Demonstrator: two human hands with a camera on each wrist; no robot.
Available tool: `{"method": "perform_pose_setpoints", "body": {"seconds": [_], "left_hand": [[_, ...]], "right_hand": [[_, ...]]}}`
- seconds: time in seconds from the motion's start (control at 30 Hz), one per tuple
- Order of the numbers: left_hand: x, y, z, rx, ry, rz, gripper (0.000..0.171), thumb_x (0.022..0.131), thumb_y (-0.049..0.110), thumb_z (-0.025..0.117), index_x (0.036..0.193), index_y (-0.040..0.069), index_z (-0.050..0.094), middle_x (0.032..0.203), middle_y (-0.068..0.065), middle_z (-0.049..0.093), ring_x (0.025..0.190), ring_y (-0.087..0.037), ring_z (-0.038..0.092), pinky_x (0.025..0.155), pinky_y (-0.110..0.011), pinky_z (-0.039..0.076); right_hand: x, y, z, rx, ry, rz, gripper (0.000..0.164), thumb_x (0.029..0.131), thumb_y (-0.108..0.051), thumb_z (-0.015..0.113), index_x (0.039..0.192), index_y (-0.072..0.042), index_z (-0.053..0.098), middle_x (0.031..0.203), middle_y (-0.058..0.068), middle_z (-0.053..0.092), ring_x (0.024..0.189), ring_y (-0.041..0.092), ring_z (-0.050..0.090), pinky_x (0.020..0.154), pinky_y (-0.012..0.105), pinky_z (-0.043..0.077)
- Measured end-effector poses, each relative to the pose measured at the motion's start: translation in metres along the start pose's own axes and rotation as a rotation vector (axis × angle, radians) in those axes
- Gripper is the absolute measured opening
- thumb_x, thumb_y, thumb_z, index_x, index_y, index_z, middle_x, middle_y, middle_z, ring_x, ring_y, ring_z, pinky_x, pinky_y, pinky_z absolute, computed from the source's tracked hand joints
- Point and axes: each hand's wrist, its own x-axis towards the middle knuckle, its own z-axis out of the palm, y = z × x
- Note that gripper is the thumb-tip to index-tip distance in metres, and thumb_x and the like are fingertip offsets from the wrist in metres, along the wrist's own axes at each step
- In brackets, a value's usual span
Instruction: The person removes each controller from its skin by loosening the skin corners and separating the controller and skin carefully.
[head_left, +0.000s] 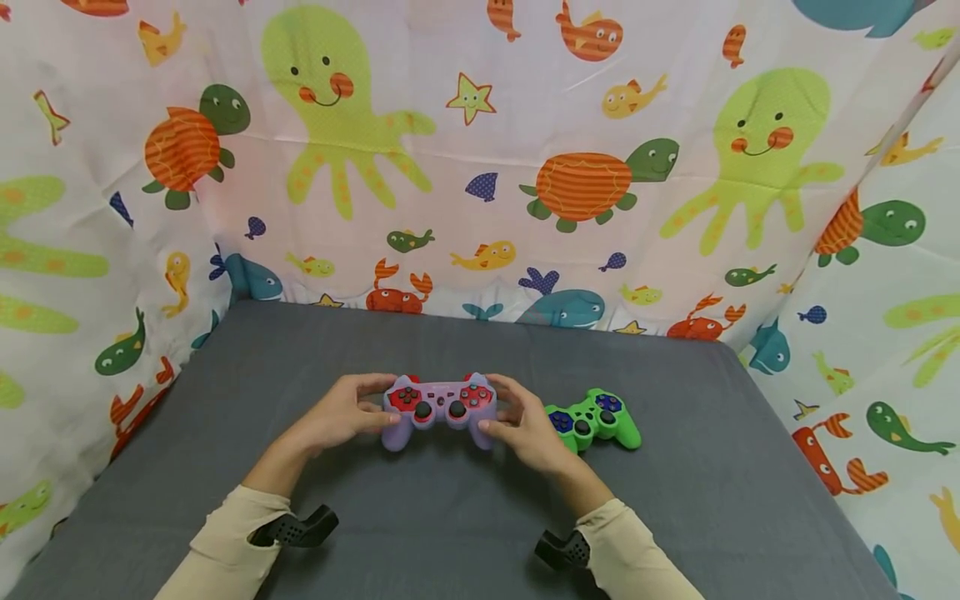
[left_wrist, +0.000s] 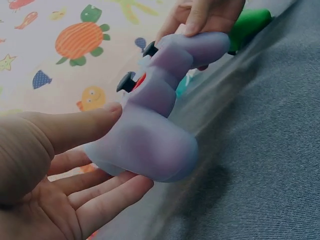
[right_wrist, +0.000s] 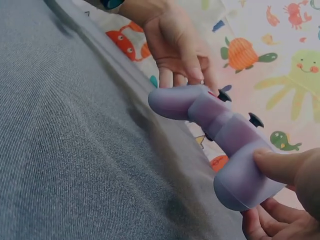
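Observation:
Both hands hold a purple game controller with red button areas and two black thumbsticks, raised above the grey cloth. My left hand pinches its left end, thumb on the front and fingers behind. At the right end, my right hand grips it the same way. In the left wrist view, the controller shows its rounded handle between thumb and fingers. The right wrist view has the right thumb pressed on the other handle of the controller. A green game controller with blue button areas lies just right of my right hand, which partly covers it.
A grey cloth covers the table. Behind it and at both sides hangs a white curtain printed with sea animals. A black strapped device sits on the left wrist and another black device on the right.

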Motion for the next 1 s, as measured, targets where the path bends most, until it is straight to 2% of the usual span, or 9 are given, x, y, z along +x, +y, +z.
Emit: {"method": "perform_pose_setpoints", "body": {"seconds": [0.17, 0.3, 0.47, 0.63, 0.73, 0.87, 0.93, 1.0], "left_hand": [[0.001, -0.002, 0.003, 0.023, 0.017, 0.047, 0.069, 0.089, 0.007, 0.077, 0.147, -0.005, 0.044, 0.149, -0.031, 0.046, 0.103, -0.026, 0.072, 0.079, -0.027, 0.058], [0.003, -0.006, 0.006, 0.047, 0.062, 0.078, 0.061, 0.088, 0.0, 0.076, 0.142, -0.005, 0.049, 0.143, -0.032, 0.051, 0.096, -0.026, 0.073, 0.072, -0.025, 0.056], [0.007, -0.009, 0.008, 0.113, 0.093, 0.096, 0.051, 0.085, -0.001, 0.078, 0.131, -0.002, 0.056, 0.136, -0.028, 0.056, 0.097, -0.028, 0.073, 0.073, -0.026, 0.056], [0.007, -0.012, 0.011, 0.176, 0.11, 0.087, 0.045, 0.084, 0.003, 0.08, 0.122, 0.003, 0.058, 0.132, -0.024, 0.058, 0.101, -0.03, 0.072, 0.075, -0.03, 0.058], [0.007, -0.014, 0.012, 0.224, 0.116, 0.087, 0.048, 0.084, 0.007, 0.082, 0.125, 0.005, 0.056, 0.134, -0.023, 0.057, 0.104, -0.032, 0.071, 0.079, -0.036, 0.059], [0.007, -0.015, 0.017, 0.334, 0.137, 0.103, 0.064, 0.08, 0.011, 0.086, 0.133, 0.008, 0.052, 0.137, -0.019, 0.055, 0.106, -0.029, 0.064, 0.088, -0.043, 0.055], [0.009, -0.016, 0.02, 0.373, 0.158, 0.112, 0.071, 0.077, 0.012, 0.089, 0.135, 0.009, 0.049, 0.135, -0.016, 0.055, 0.102, -0.027, 0.058, 0.085, -0.04, 0.052], [0.01, -0.016, 0.023, 0.36, 0.168, 0.119, 0.072, 0.075, 0.01, 0.089, 0.135, 0.009, 0.048, 0.134, -0.015, 0.054, 0.099, -0.025, 0.053, 0.08, -0.036, 0.05]], "right_hand": [[-0.001, 0.002, -0.001, 0.048, 0.008, 0.038, 0.066, 0.094, 0.003, 0.066, 0.153, -0.005, 0.037, 0.151, 0.028, 0.045, 0.099, 0.018, 0.072, 0.078, 0.021, 0.055], [-0.002, 0.003, 0.001, 0.041, -0.011, 0.064, 0.068, 0.096, 0.002, 0.064, 0.155, -0.008, 0.033, 0.156, 0.025, 0.04, 0.111, 0.031, 0.07, 0.082, 0.021, 0.055], [-0.001, 0.006, 0.003, -0.032, -0.06, 0.043, 0.07, 0.096, 0.006, 0.062, 0.157, -0.007, 0.03, 0.158, 0.025, 0.036, 0.121, 0.043, 0.064, 0.088, 0.022, 0.055], [-0.002, 0.01, 0.005, -0.101, -0.082, 0.008, 0.073, 0.094, 0.008, 0.062, 0.157, -0.006, 0.028, 0.158, 0.025, 0.034, 0.119, 0.043, 0.065, 0.089, 0.025, 0.055], [-0.002, 0.012, 0.006, -0.143, -0.085, 0.002, 0.078, 0.092, 0.009, 0.065, 0.158, -0.009, 0.027, 0.159, 0.023, 0.033, 0.117, 0.04, 0.066, 0.087, 0.026, 0.055], [-0.001, 0.012, 0.008, -0.203, -0.062, 0.007, 0.082, 0.09, 0.007, 0.069, 0.158, -0.011, 0.028, 0.16, 0.02, 0.034, 0.113, 0.034, 0.067, 0.084, 0.025, 0.055], [-0.001, 0.011, 0.009, -0.226, -0.036, 0.01, 0.081, 0.089, 0.005, 0.071, 0.157, -0.011, 0.03, 0.159, 0.02, 0.037, 0.106, 0.031, 0.07, 0.08, 0.025, 0.055], [0.0, 0.01, 0.01, -0.247, -0.008, 0.005, 0.078, 0.089, 0.003, 0.073, 0.156, -0.008, 0.033, 0.155, 0.021, 0.041, 0.102, 0.03, 0.071, 0.079, 0.025, 0.055]]}}
